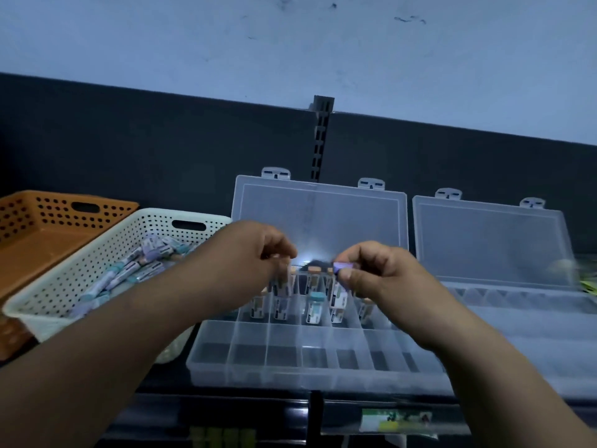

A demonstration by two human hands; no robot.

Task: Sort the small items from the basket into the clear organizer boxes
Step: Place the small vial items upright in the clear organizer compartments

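pinching a purple-capped tube (343,265) w/ right hand (374,274) over back row of organizer box (284,339); left hand (255,253) curled beside it, can't tell if gripping. it's prob light, stiff, slick: hold near cap. more in basket (64,279) left of box

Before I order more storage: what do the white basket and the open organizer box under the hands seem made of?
White basket: probably moulded plastic, matte, judging by its regular hole rows. Organizer box: likely clear glossy plastic; its walls and dividers are see-through.
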